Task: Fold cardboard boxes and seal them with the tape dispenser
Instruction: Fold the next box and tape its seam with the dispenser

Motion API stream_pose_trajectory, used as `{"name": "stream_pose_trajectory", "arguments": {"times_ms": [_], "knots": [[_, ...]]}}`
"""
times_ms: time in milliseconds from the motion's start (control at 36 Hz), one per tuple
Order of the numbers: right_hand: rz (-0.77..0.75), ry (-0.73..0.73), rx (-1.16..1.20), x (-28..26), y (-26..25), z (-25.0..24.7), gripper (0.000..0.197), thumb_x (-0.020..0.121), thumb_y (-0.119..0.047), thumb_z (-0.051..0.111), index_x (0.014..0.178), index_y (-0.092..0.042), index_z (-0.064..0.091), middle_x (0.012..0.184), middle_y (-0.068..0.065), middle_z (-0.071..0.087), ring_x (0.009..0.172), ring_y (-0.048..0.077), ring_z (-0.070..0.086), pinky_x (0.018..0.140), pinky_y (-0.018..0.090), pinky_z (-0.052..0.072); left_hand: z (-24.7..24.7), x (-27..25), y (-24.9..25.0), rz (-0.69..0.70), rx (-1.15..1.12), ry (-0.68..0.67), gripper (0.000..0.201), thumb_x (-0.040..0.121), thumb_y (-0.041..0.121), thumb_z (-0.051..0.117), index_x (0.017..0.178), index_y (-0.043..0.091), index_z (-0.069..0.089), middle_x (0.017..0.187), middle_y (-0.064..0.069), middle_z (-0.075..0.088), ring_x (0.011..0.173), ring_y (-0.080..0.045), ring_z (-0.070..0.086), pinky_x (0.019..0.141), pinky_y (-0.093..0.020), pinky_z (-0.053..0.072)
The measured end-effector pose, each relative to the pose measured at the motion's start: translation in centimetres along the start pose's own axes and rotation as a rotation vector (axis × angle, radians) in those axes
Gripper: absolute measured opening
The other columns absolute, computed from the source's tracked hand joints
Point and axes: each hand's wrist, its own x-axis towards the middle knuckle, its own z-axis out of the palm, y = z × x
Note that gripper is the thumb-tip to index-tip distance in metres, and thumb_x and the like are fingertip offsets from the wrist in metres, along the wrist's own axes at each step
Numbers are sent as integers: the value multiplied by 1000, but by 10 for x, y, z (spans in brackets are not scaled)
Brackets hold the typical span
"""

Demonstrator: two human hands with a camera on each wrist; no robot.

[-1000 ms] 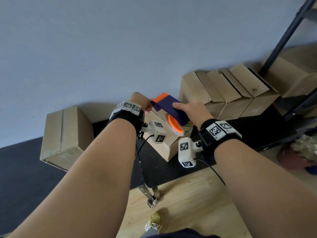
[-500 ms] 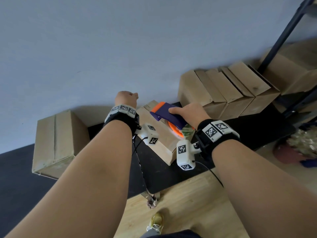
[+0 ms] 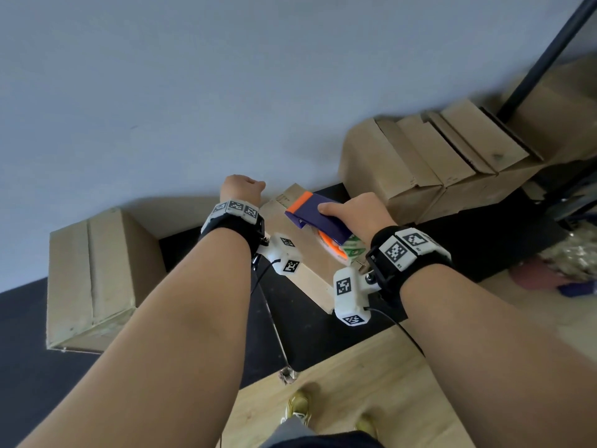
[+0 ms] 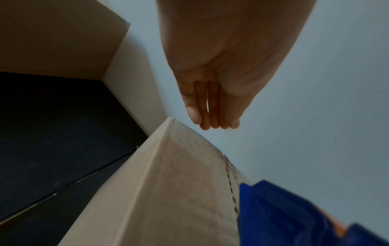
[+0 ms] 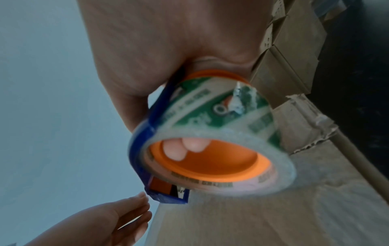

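Two hands, one left hand [image 3: 242,189] and one right hand [image 3: 358,211]; one tape dispenser [image 3: 318,215]; one roll of tape [image 5: 212,133]. Cardboard boxes: one middle box [image 3: 303,253]; one left box [image 3: 93,279]; a right-side row [image 3: 387,166] of at least four, exact count unclear; one larger box [image 3: 555,118] beyond. Two wrist cameras [image 3: 284,253] [image 3: 350,295]; two shoes [image 3: 298,405] [image 3: 366,425].

Pale grey wall [image 3: 193,92], black table [image 3: 307,324], wooden floor [image 3: 371,383].
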Motion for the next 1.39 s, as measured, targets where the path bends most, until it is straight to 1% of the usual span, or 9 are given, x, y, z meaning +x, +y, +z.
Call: {"name": "stream_pose_trajectory", "arguments": {"times_ms": [278, 417, 528, 639, 778, 1000, 1111, 1278, 1389], "knots": [[14, -14, 26, 4, 2, 6, 47, 79, -47, 71, 59, -7, 57, 60, 8, 57, 59, 22, 53, 61, 32, 39, 8, 6, -9, -74, 81, -12, 36, 79, 10, 54, 54, 11, 29, 52, -6, 28, 49, -22, 23, 45, -26, 19], [11, -20, 1, 7, 3, 5, 50, 80, -49, 70, 55, -9, 54, 57, 6, 55, 58, 21, 52, 59, 31, 38, 11, 8, -14, -92, 109, -37, 33, 80, 10, 53, 55, 11, 30, 54, -5, 31, 53, -24, 30, 47, -25, 22], [16, -31, -4, 7, 4, 5, 50, 80, -49, 69, 55, -9, 53, 56, 5, 54, 57, 20, 52, 58, 30, 38, 15, 5, -15, -15, 320, -121, 14, 89, 15, 55, 91, 8, 66, 90, -8, 65, 92, -33, 61, 70, -26, 44], [11, -44, -20, 9, 5, 5, 52, 81, -51, 68, 54, -10, 51, 55, 3, 52, 57, 20, 52, 54, 28, 36, 21, -2, -16, 90, 492, -233, 35, 89, 13, 56, 124, 12, 55, 115, -12, 64, 108, -32, 60, 87, -32, 46], [47, -58, 35, 8, 8, 5, 41, 82, -51, 69, 64, -19, 52, 65, -3, 51, 56, 11, 47, 54, 20, 38, 31, -5, -17, 67, 470, -291, 34, 93, 10, 52, 126, 3, 52, 124, -18, 59, 115, -35, 56, 91, -38, 43], [23, -44, 68, 0, 0, 7, 55, 81, -41, 72, 50, -10, 40, 51, 5, 39, 53, 21, 40, 60, 34, 32, 31, -1, -20, -6, 341, -217, 33, 99, 11, 43, 127, -4, 50, 127, -23, 56, 118, -37, 54, 97, -40, 41], [55, -65, 113, 0, -2, 6, 49, 78, -43, 74, 54, -12, 46, 57, 4, 47, 59, 21, 47, 62, 33, 35, 35, -5, -16, 118, 286, 45, 31, 93, 15, 43, 119, 8, 59, 126, -15, 57, 115, -33, 54, 90, -34, 43], [110, -128, 201, -7, -3, 6, 44, 72, -48, 74, 84, -5, 70, 90, 14, 73, 87, 31, 69, 77, 37, 51, 39, -34, -12, 410, 454, 15, 28, 83, 6, 49, 96, 14, 72, 112, -4, 63, 101, -28, 59, 77, -30, 43], [124, -181, 272, -11, -2, 2, 46, 72, -46, 74, 84, -2, 71, 82, 11, 73, 80, 32, 69, 85, 44, 54, 38, -41, -25, 444, 467, -59, 39, 89, 6, 44, 118, 21, 63, 139, 6, 51, 126, -20, 48, 98, -30, 41]]}}
